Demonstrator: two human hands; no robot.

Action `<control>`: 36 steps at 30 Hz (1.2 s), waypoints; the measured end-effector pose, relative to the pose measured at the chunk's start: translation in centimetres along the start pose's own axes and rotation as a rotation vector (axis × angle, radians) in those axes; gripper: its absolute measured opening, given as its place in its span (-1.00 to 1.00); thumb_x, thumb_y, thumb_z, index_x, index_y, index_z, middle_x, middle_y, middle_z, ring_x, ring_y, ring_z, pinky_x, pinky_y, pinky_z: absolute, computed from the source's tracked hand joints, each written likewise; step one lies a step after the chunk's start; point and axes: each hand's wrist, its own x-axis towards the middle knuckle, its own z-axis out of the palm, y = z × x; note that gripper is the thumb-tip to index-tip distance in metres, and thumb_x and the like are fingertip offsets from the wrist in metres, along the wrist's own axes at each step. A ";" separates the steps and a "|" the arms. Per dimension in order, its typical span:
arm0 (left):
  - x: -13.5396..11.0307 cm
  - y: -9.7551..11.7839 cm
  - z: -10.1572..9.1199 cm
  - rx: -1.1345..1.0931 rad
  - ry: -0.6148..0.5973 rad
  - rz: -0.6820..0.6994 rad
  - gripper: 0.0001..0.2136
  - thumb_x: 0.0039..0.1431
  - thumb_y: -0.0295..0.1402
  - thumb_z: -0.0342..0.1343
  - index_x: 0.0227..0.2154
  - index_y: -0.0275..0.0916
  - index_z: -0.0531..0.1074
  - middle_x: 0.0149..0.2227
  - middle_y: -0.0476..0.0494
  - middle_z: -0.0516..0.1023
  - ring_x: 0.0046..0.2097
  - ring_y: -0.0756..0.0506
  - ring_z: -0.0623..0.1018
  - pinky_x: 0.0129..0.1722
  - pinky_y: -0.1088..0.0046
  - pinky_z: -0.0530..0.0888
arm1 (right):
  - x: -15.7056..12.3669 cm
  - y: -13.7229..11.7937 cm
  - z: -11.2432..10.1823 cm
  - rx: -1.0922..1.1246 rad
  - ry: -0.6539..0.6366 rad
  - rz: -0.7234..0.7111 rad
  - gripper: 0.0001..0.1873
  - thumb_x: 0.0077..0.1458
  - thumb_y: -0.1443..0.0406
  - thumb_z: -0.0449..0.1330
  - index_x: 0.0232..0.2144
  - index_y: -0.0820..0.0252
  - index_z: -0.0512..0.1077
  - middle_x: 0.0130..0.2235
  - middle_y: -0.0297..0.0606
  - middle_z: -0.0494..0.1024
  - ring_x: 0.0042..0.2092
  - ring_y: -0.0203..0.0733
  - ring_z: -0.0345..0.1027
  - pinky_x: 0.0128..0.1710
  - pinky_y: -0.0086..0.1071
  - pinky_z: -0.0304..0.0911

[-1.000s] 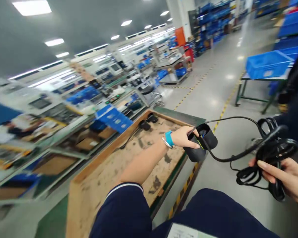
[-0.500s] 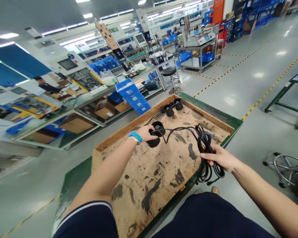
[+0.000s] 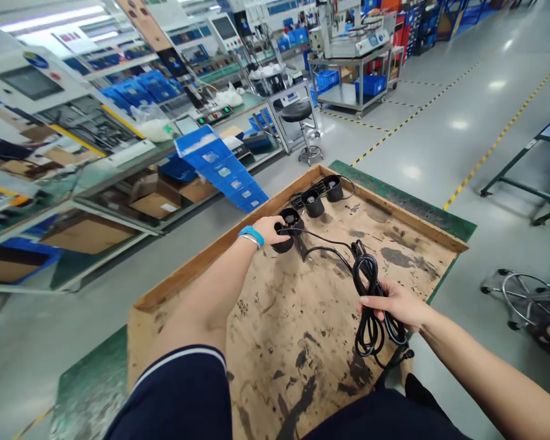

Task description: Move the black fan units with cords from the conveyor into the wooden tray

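My left hand (image 3: 269,228) is closed around a black round cup-shaped part (image 3: 288,230), low over the stained wooden tray (image 3: 302,318) near its far left rim. A black cable runs from that part to a coiled bundle (image 3: 369,305), and my right hand (image 3: 394,302) grips the bundle over the tray's right side. Two more black cup-shaped parts (image 3: 323,195) with their own cable stand at the tray's far corner. A blue band is on my left wrist.
The tray lies on a green cart (image 3: 407,201). A workbench with blue bins (image 3: 220,165) and cardboard boxes runs along the left. A black stool (image 3: 302,125) stands beyond the cart, and a metal stool base (image 3: 525,299) on the floor at right.
Both hands carried the black part and cable bundle from beyond the cart's edge to over the tray. The part now sits low near the two others, and the bundle has come down closer to me.
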 end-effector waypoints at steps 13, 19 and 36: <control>-0.4 -2.2 0.6 -0.082 0.011 0.063 0.00 -0.14 -0.01 0.19 0.30 -0.34 -0.14 0.00 -0.24 0.50 -0.01 -0.32 0.51 -0.01 0.20 0.41 | 1.5 0.6 1.1 -0.045 0.060 0.108 -0.49 -0.20 -0.02 0.40 -0.39 0.25 0.38 -0.66 -0.49 0.30 -0.59 -0.41 0.19 -0.52 -0.50 0.22; -1.1 -3.8 1.1 -0.038 -0.005 0.050 0.06 -0.15 -0.05 0.22 0.33 -0.41 -0.19 0.05 -0.34 0.46 0.06 -0.31 0.47 0.06 0.23 0.38 | 1.8 0.5 2.0 -0.048 0.041 0.104 -0.46 -0.23 -0.02 0.41 -0.38 0.27 0.36 -0.59 -0.44 0.40 -0.60 -0.45 0.16 -0.54 -0.50 0.20; -12.6 2.4 -0.5 -0.498 0.135 -0.266 -0.38 -0.16 0.00 0.29 -0.12 -0.41 0.48 -0.02 -0.44 0.50 0.06 -0.39 0.46 0.12 0.05 0.35 | 1.8 -0.9 4.0 0.043 0.056 0.041 -0.46 -0.28 0.03 0.44 -0.38 0.26 0.36 -0.39 -0.24 0.58 -0.61 -0.51 0.15 -0.57 -0.54 0.24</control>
